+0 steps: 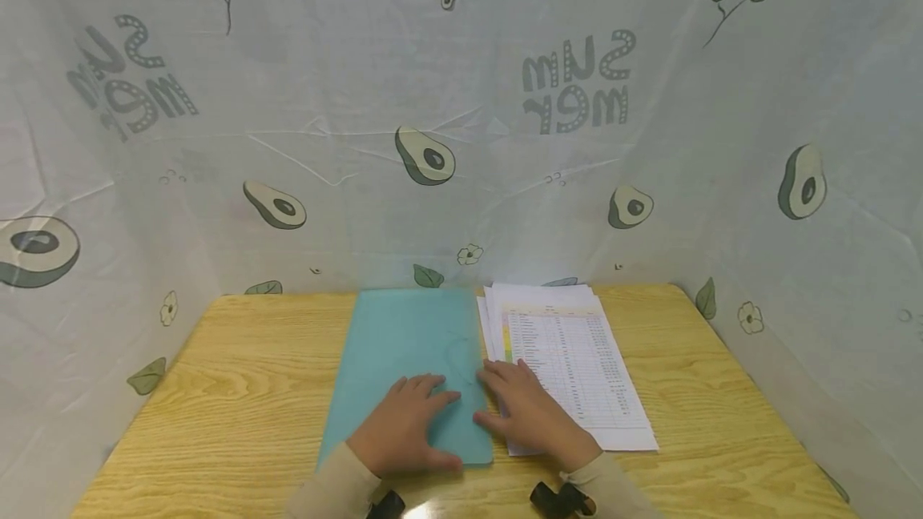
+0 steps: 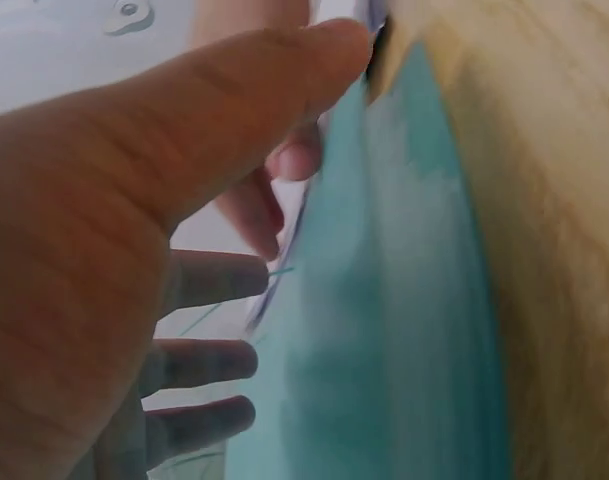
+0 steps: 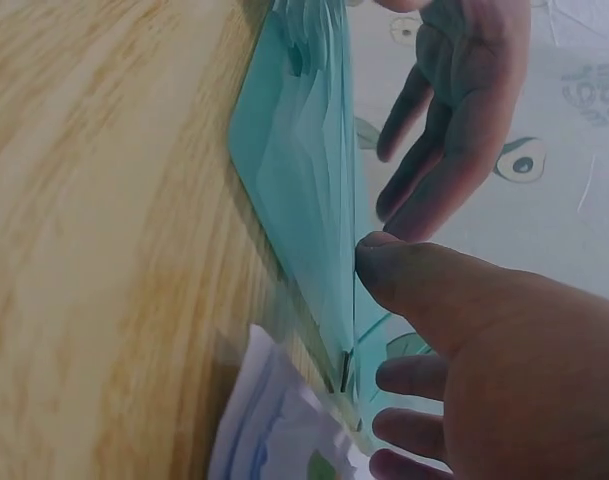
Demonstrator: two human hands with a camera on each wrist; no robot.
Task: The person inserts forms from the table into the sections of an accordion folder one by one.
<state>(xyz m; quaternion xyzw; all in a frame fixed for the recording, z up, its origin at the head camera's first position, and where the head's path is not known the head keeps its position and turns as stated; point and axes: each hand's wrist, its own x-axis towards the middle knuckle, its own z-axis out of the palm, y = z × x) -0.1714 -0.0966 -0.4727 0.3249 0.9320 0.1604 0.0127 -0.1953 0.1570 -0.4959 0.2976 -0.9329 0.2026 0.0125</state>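
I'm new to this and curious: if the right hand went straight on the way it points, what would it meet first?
Probably the teal folder: the right hand points forward-left across its right edge. Depth is unclear, so it might pass above.

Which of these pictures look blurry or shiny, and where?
Head view: mostly even light, a bright glare patch on the table at the bottom edge, print on the papers too small to read; left wrist view: folder and wood grain smeared, a pale sheen along the folder; right wrist view: the folder's layers somewhat clearer, wood grain soft.
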